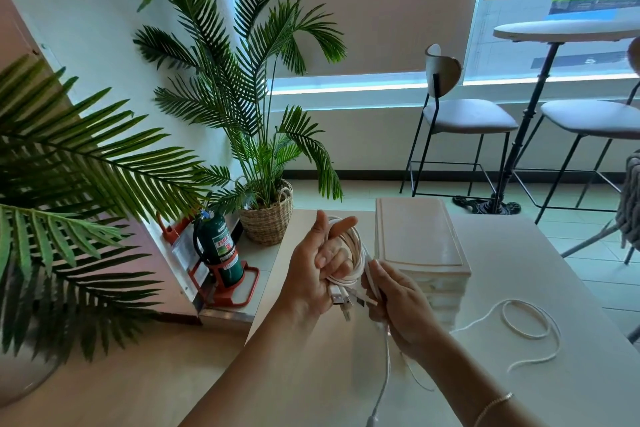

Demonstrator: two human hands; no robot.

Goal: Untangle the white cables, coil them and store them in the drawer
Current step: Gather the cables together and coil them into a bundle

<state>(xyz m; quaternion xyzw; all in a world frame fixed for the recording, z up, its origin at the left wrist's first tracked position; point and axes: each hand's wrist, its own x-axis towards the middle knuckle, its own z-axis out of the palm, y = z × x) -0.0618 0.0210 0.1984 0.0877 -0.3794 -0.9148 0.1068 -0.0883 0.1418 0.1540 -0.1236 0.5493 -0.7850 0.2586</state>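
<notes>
- Midway, coiling: left hand point(320, 267) held white cable point(353, 253) loops around its curled fingers, above the table point(519, 392).
- Right hand point(398, 305) pinched the trailing end.
- Next, likely finish winding, then open the drawer box point(419, 236).

two bare forearms enter from the near edge of the head view, both uncovered to the frame edge; no sleeve shows on either. left hand point(311, 274): no ring, watch or band visible on the parts shown. right hand point(401, 308): no ring seen on its visible back. right wrist carries one thin bracelet point(493, 404), pale and metallic, a fine beaded or linked chain lying across the forearm. fingernails short, unpainted where visible.
</notes>
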